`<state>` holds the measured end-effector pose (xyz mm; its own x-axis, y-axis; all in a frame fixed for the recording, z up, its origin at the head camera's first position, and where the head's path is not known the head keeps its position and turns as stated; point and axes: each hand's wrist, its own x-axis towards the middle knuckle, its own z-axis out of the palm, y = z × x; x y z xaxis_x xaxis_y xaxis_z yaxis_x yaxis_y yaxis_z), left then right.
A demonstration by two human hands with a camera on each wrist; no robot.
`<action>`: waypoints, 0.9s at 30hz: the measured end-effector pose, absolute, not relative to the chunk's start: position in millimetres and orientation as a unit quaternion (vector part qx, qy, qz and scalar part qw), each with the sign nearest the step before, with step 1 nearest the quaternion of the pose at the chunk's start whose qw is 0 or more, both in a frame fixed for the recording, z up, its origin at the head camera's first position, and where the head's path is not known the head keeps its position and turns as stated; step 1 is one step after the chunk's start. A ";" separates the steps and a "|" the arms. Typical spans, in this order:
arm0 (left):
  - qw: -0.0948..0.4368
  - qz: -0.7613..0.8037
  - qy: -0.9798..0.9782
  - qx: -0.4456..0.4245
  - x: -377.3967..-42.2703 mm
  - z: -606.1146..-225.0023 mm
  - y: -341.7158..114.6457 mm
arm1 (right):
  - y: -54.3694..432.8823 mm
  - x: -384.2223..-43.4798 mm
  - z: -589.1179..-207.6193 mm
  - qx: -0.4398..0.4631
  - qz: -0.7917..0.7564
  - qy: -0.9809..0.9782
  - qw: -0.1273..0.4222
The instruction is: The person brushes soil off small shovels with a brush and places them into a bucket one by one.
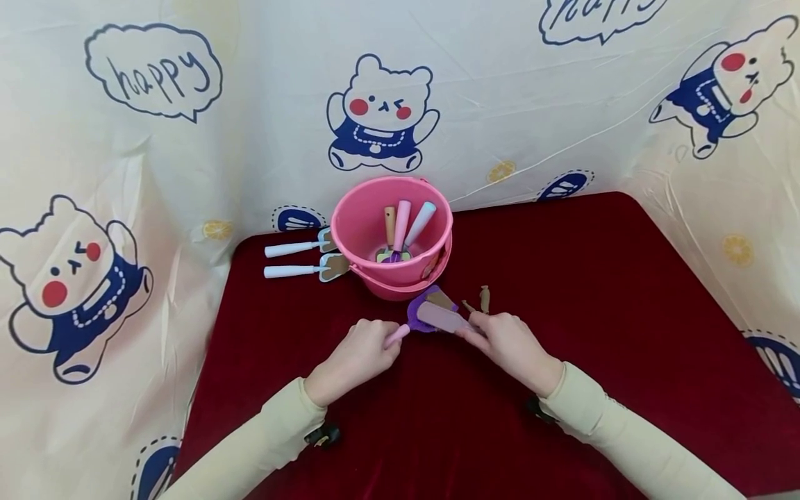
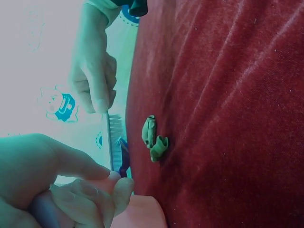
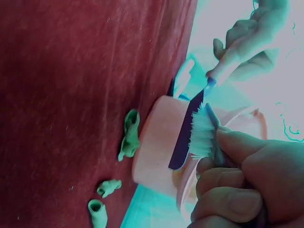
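Note:
My left hand (image 1: 362,353) grips the pink handle of a small purple toy shovel (image 1: 414,321) in front of the bucket. My right hand (image 1: 514,347) holds a brush (image 1: 440,318) with a flat pale back and white bristles. In the right wrist view, the bristles (image 3: 202,133) meet the face of the shovel (image 3: 184,135), which is held above the cloth. Small crumpled, rolled scraps (image 1: 485,298) lie on the table just beyond my right hand. More of them, such as one curled scrap (image 3: 129,135), show in the right wrist view.
A pink bucket (image 1: 390,278) stands at the back, with several handled tools (image 1: 403,226) upright inside. Two blue-handled shovels (image 1: 292,271) lie to its left. Dark red cloth (image 1: 594,292) covers the table, and a printed white curtain (image 1: 500,90) hangs behind.

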<state>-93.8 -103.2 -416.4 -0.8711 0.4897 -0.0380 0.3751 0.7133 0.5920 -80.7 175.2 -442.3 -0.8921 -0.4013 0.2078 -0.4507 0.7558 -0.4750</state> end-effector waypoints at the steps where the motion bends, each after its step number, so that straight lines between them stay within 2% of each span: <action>1: 0.096 0.299 0.920 0.237 -93.8 -415.9 -103.2 | 176.4 -81.2 -441.8 0.223 0.267 -0.936 0.047; 7: 0.097 0.299 0.920 0.234 -93.9 -416.3 -103.2 | 178.5 -79.8 -439.8 0.206 0.277 -0.937 0.046; 14: 0.089 0.291 0.923 0.233 -93.8 -415.4 -101.9 | 174.7 -78.8 -438.9 0.245 0.282 -0.927 0.024; 22: 0.098 0.300 0.921 0.229 -91.4 -412.6 -107.1 | 183.8 -82.8 -435.9 0.180 0.274 -0.945 0.022; 27: 0.102 0.303 0.919 0.230 -91.3 -414.9 -105.6 | 178.9 -79.4 -435.0 0.199 0.282 -0.938 0.024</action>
<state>-91.3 -105.6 -414.9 -0.8735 0.4844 -0.0475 0.3611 0.7105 0.6040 -79.4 178.9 -435.0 -0.9195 -0.3598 0.1580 -0.3873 0.7619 -0.5192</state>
